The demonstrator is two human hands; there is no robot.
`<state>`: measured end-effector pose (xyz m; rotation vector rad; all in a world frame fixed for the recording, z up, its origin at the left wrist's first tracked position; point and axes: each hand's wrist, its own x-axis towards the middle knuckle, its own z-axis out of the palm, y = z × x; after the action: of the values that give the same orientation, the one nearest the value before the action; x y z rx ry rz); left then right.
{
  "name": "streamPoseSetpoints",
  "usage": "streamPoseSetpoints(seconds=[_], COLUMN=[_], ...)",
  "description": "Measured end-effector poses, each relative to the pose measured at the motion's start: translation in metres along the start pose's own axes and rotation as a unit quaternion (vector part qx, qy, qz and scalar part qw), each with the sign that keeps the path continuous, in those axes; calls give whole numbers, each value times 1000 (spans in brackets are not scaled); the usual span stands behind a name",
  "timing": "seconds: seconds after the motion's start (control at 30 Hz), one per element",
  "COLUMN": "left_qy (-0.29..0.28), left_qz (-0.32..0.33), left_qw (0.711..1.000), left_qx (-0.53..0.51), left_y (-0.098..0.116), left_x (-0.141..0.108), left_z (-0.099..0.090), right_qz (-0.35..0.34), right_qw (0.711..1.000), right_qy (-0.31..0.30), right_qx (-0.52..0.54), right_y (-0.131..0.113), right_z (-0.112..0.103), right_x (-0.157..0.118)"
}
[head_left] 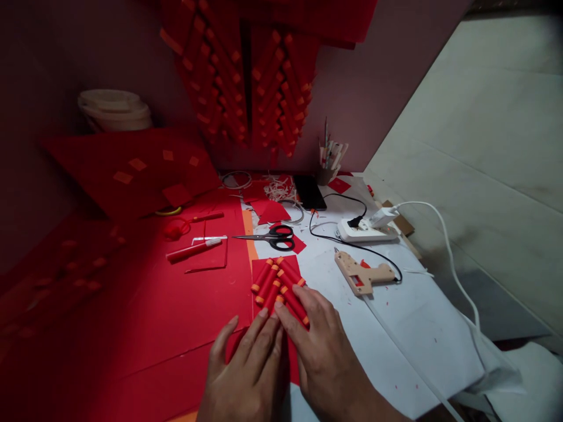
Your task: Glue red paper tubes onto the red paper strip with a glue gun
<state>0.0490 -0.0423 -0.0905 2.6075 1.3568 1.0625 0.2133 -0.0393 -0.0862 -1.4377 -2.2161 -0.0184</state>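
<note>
Small red paper rolls with orange bands at their ends lie in a slanted, chevron-like pattern on a red paper strip. My left hand reaches over the strip's lower part, fingers stretched out and tips by the lower rolls. On the right side, my right hand has its thumb and forefinger on either side of a red roll, apparently pinching it. My palms and fingers hide the lower strip. Just beyond the rolls lie black-handled scissors.
A beige glue gun with a glue stick lies right, near a white power strip and cables. Farther back are a phone and a pen cup. A red marker lies left. Red firecracker-like decorations hang behind.
</note>
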Motion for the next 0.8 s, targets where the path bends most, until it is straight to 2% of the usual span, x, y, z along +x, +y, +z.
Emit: streamPoseSetpoints(seconds=[0.17,0.33,0.43,0.5,0.6,0.73,0.8], left_qy=[14,1,5,-4,-10,144,170], left_qz=[13,-21,-18,-8,4,-110,-131], left_qw=[1000,1000,1000,1000,1000,983,976], left_qx=[0,-11,-13,-9,9,30,29], left_y=[0,2,2,0,-1,1,1], left_x=[3,-1,-2,-1,3,4,3], left_z=[-2,2,4,0,-17,-41,-45], right_qz=[3,5,3,2,4,10,7], right_qw=[999,999,999,999,999,999,1000], right_qy=[23,34,36,37,33,9,1], right_qx=[22,28,26,26,30,31,29], right_y=[3,2,1,1,1,1,2], right_z=[-2,-3,-2,-2,-1,-2,-2], right_x=[2,4,4,3,2,1,1])
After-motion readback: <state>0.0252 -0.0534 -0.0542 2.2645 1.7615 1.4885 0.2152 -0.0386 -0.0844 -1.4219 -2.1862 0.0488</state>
